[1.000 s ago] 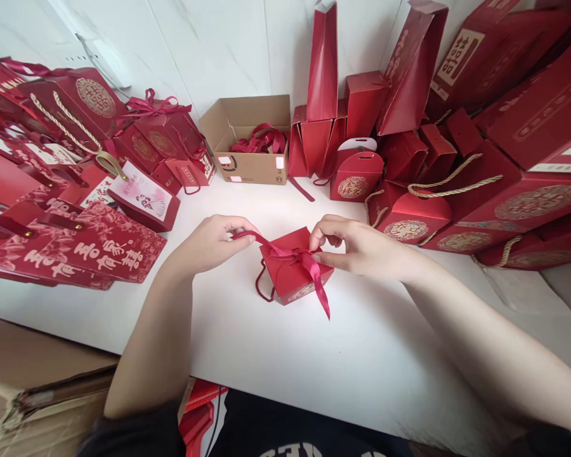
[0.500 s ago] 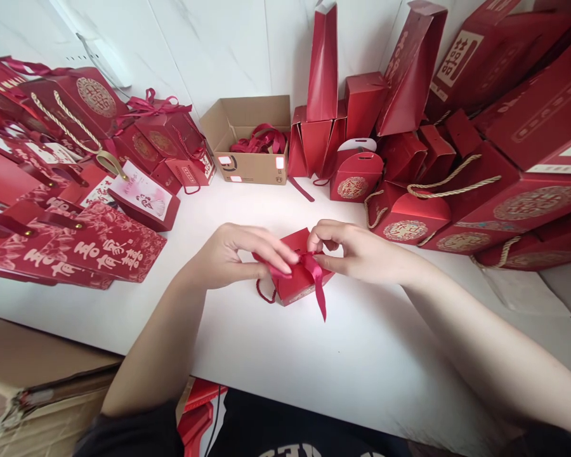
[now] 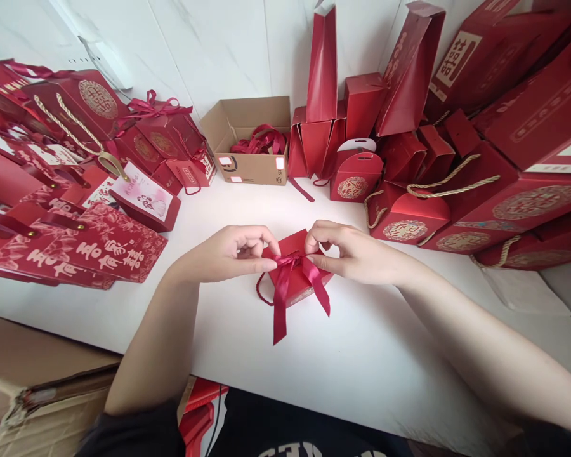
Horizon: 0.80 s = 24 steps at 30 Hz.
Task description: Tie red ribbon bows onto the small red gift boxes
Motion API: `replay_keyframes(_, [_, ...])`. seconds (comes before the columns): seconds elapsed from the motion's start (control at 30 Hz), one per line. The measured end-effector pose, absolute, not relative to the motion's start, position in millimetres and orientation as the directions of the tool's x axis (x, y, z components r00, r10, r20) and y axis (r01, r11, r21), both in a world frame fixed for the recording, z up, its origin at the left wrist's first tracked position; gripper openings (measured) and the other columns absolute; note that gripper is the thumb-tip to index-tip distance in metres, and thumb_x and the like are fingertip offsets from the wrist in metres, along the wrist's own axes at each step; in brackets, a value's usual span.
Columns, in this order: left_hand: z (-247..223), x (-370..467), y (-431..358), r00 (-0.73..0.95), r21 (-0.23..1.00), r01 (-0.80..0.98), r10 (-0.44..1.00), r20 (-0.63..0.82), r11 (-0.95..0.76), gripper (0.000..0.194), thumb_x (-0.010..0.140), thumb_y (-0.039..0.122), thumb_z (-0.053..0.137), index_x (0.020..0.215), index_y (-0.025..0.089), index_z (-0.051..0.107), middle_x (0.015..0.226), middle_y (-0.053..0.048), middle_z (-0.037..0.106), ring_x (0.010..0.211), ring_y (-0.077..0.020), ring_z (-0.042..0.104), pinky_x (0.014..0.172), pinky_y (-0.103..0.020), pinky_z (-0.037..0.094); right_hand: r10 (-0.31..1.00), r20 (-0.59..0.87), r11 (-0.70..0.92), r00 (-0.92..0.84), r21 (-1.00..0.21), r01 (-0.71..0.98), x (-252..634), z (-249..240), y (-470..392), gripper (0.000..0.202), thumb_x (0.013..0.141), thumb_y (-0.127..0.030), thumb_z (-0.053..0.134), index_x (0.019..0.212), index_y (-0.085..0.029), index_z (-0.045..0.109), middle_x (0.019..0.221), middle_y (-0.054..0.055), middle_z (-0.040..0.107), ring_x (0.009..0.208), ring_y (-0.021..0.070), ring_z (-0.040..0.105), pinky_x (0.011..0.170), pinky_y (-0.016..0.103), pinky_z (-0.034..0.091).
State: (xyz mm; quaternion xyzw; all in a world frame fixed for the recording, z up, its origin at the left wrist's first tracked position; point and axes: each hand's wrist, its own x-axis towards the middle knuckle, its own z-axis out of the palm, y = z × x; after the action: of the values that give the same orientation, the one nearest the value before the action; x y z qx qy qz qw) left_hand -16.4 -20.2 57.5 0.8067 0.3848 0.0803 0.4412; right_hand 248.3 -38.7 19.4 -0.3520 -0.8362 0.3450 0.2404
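Note:
A small red gift box (image 3: 299,240) sits on the white table in front of me, with a dark red cord handle (image 3: 262,291) looping out at its left side. Across its top lies a crimson ribbon (image 3: 280,303) in a bow shape, its two tails hanging over the front. My left hand (image 3: 240,254) pinches the ribbon at the bow's left side between thumb and fingertips. On the right side of the bow, my right hand (image 3: 345,251) pinches the ribbon the same way. The fingers partly cover the bow's loops.
A cardboard box (image 3: 252,174) holding crimson ribbons stands against the wall. Red gift bags (image 3: 118,244) crowd the left. Red boxes (image 3: 404,219) with rope handles are stacked at right. A large brown carton (image 3: 42,362) is at the lower left, beside the white table (image 3: 276,368).
My left hand has shifted from lying over the ribbon to a pinch at the bow's left side. The left ribbon tail now hangs down the front. My right hand stays nearly in place.

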Motion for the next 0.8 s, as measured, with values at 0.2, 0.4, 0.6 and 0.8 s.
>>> replay_keyframes(0.2, [48, -6, -24, 0.602, 0.715, 0.643, 0.759, -0.248, -0.276, 0.022, 0.084, 0.040, 0.066, 0.091, 0.021, 0.057, 0.058, 0.009, 0.028, 0.055, -0.0087, 0.027, 0.053, -0.022, 0.025, 0.753, 0.237, 0.546, -0.613, -0.745, 0.383, 248, 19, -37, 0.005, 0.089, -0.023, 0.060, 0.088, -0.021, 0.066, 0.106, 0.006, 0.058, 0.103, 0.0204, 0.057, 0.095, 0.038, 0.043])
replay_keyframes(0.4, [47, -5, -25, 0.598, 0.714, 0.649, 0.756, -0.266, -0.262, 0.022, 0.083, 0.039, 0.067, 0.083, 0.020, 0.056, 0.058, 0.008, 0.029, 0.054, -0.0081, 0.027, 0.053, -0.022, 0.025, 0.757, 0.189, 0.503, -0.625, -0.780, 0.372, 247, 18, -34, 0.014, 0.093, -0.029, 0.060, 0.086, -0.021, 0.068, 0.126, 0.009, 0.055, 0.122, 0.0238, 0.052, 0.103, 0.043, 0.039])
replay_keyframes(0.6, [49, -3, -27, 0.680, 0.649, 0.609, 0.721, -0.133, -0.455, 0.015, 0.085, 0.035, 0.065, 0.082, 0.021, 0.065, 0.063, 0.004, 0.043, 0.062, -0.0110, 0.043, 0.064, -0.025, 0.039, 0.758, 0.183, 0.489, -0.626, -0.795, 0.360, 247, 18, -34, 0.016, 0.094, -0.030, 0.058, 0.085, -0.020, 0.068, 0.122, 0.008, 0.056, 0.118, 0.0221, 0.053, 0.101, 0.040, 0.039])
replay_keyframes(0.8, [47, 0, -25, 0.752, 0.593, 0.539, 0.659, -0.019, -0.598, 0.015, 0.082, 0.035, 0.068, 0.086, 0.022, 0.064, 0.130, -0.007, 0.052, 0.128, -0.0273, 0.044, 0.108, -0.043, 0.037, 0.766, 0.174, 0.469, -0.619, -0.809, 0.353, 248, 16, -35, 0.021, 0.093, -0.038, 0.059, 0.084, -0.020, 0.066, 0.090, 0.003, 0.053, 0.080, 0.0154, 0.053, 0.080, 0.032, 0.044])
